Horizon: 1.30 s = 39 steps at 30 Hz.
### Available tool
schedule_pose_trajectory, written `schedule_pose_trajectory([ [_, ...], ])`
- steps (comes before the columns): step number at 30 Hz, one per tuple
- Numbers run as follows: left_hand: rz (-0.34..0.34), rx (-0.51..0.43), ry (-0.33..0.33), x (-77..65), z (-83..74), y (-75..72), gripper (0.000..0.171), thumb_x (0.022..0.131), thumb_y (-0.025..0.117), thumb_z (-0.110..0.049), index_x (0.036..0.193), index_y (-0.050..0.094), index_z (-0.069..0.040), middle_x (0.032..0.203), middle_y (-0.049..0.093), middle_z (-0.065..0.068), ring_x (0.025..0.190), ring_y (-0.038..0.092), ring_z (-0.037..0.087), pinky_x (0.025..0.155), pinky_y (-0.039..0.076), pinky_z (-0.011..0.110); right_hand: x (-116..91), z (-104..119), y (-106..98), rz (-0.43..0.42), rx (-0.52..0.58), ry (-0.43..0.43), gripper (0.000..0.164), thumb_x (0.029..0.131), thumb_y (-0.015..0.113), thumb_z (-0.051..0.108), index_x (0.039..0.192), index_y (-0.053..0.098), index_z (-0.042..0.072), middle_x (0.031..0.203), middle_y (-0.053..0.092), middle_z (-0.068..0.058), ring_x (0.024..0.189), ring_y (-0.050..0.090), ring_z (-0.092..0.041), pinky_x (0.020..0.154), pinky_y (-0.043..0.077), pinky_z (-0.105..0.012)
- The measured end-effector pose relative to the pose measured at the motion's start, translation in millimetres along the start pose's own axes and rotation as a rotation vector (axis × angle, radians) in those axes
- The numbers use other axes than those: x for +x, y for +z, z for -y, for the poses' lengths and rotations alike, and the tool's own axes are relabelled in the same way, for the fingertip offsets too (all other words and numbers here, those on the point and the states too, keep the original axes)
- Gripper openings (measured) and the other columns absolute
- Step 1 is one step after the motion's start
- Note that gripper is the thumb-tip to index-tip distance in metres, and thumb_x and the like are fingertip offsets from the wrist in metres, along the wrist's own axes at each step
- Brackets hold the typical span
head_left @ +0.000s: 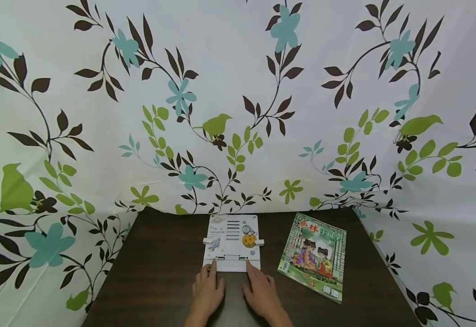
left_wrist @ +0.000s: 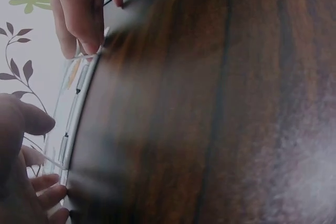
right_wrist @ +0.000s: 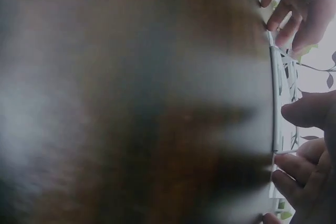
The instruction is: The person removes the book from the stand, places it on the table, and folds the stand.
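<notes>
A white book stand [head_left: 233,247] with a planet, a rocket and the words "Tiny universe" lies on the dark table near its back edge. It has slots down its middle and a small tab on each side. My left hand [head_left: 207,289] reaches its lower left part, index finger extended onto the bottom strip. My right hand [head_left: 261,290] does likewise on the lower right. In the left wrist view the thumb of my left hand [left_wrist: 21,145] stands apart from its other fingers, beside the stand's edge [left_wrist: 79,108]. The exact fingertip contact is partly hidden.
A green magazine [head_left: 313,256] with two drawn children on its cover lies tilted to the right of the stand. Dark wooden table [head_left: 160,272] surrounds both. A white cloth [head_left: 238,104] with leaf and flower prints rises behind the table and along its sides.
</notes>
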<state>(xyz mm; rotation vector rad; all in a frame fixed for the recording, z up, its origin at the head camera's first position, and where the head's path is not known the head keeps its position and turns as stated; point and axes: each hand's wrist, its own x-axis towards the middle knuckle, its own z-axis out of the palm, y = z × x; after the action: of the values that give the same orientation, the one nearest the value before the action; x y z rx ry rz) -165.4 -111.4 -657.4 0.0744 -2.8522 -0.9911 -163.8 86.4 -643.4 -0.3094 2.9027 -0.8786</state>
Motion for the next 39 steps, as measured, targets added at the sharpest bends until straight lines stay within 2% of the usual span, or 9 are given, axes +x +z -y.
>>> schedule_pose_trajectory([
  [4,0.006,0.017,0.022,-1.0,-1.8,0.7,0.068,0.097,0.071,-0.022,0.160,0.050,-0.009,0.144,0.059,0.020,0.127,0.054,0.044,0.094,0.044,0.065,-2.1,-1.8,1.6,0.006,0.004,0.006,0.076,0.102,0.071,0.028,0.169,0.037,0.012,0.159,0.057,-0.012,0.143,0.055,-0.037,0.107,0.040,-0.070],
  [10,0.063,0.036,-0.013,3.2,-3.2,-2.5,0.068,0.099,0.071,-0.020,0.163,0.049,-0.012,0.148,0.058,0.017,0.130,0.052,0.040,0.097,0.043,0.061,1.2,-0.5,2.7,-0.047,-0.042,-0.008,0.075,0.100,0.075,0.027,0.166,0.043,0.011,0.156,0.060,-0.013,0.139,0.058,-0.039,0.107,0.043,-0.069],
  [16,0.059,0.034,0.011,13.7,2.4,-5.7,0.060,0.097,0.071,-0.019,0.155,0.058,-0.011,0.139,0.062,0.015,0.122,0.055,0.038,0.090,0.044,0.059,6.1,4.8,2.1,-0.057,-0.085,0.003,0.070,0.100,0.074,0.029,0.162,0.048,0.007,0.154,0.060,-0.014,0.138,0.058,-0.040,0.103,0.046,-0.068],
  [22,0.126,0.002,-0.009,19.6,4.1,-11.5,0.057,0.100,0.068,-0.018,0.155,0.059,-0.012,0.140,0.061,0.015,0.126,0.053,0.039,0.094,0.043,0.060,11.2,8.8,0.6,-0.088,-0.112,0.014,0.063,0.098,0.077,0.028,0.153,0.058,0.005,0.145,0.065,-0.015,0.131,0.061,-0.040,0.094,0.050,-0.066],
  [24,0.125,-0.001,-0.019,19.6,5.2,-10.7,0.056,0.100,0.067,-0.018,0.155,0.059,-0.012,0.140,0.061,0.014,0.125,0.053,0.039,0.095,0.043,0.059,13.7,10.0,-0.6,-0.095,-0.113,0.020,0.060,0.098,0.077,0.027,0.151,0.060,0.005,0.141,0.067,-0.014,0.128,0.062,-0.039,0.092,0.051,-0.066],
  [32,0.049,-0.013,-0.011,18.5,9.2,-0.5,0.057,0.095,0.067,-0.016,0.151,0.063,-0.010,0.135,0.061,0.013,0.119,0.056,0.036,0.086,0.045,0.055,18.7,10.2,1.5,-0.103,-0.122,0.043,0.055,0.096,0.079,0.026,0.145,0.065,0.005,0.134,0.068,-0.015,0.120,0.065,-0.038,0.089,0.052,-0.064],
  [34,0.047,-0.017,-0.023,20.1,10.2,2.5,0.056,0.095,0.066,-0.016,0.151,0.063,-0.010,0.135,0.061,0.014,0.120,0.056,0.036,0.086,0.045,0.055,19.1,10.8,2.0,-0.115,-0.123,0.047,0.053,0.097,0.079,0.025,0.144,0.065,0.004,0.133,0.069,-0.015,0.119,0.065,-0.038,0.089,0.052,-0.064],
  [39,0.075,-0.023,-0.042,22.1,7.0,-1.4,0.054,0.097,0.065,-0.015,0.152,0.063,-0.010,0.136,0.059,0.015,0.124,0.056,0.038,0.089,0.046,0.058,19.7,11.0,3.3,-0.129,-0.123,0.053,0.050,0.097,0.078,0.024,0.143,0.067,0.006,0.132,0.069,-0.013,0.119,0.065,-0.037,0.088,0.052,-0.064],
])
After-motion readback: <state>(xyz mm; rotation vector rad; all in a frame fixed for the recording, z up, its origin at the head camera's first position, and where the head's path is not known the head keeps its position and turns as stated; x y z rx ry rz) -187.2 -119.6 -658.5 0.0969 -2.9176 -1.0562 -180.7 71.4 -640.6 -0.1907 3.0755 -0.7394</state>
